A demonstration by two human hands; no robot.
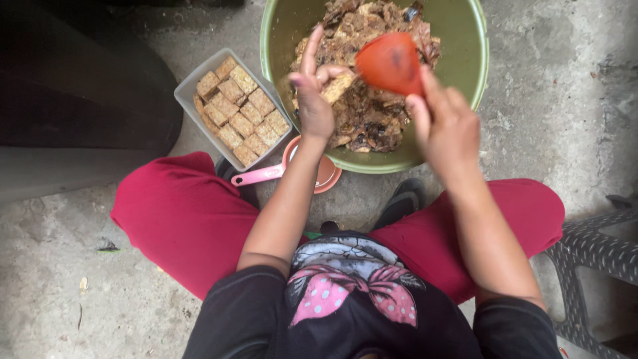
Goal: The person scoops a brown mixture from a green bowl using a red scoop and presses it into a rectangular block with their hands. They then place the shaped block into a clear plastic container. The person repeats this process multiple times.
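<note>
Green bowl (458, 40), top rim cut off. Over it: left hand (312, 100) pinches a tofu piece (337, 86); right hand (445, 126) grips a red scoop (391, 63), handle hidden.

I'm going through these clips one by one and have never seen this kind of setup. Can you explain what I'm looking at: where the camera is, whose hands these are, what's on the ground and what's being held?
There is no machine here. One camera sits on a person's head and looks down, so you see their own arms, red trousers and black printed shirt. They sit low over a concrete floor.

The left hand holds a pale brown block over a large green bowl filled with dark brown pieces of food. The right hand grips a red-orange scoop above the same bowl.

Beside the bowl stands a grey rectangular tray packed with rows of tan blocks, and a pink dipper lies on the floor. Part of a dark plastic stool shows at the right edge.
</note>
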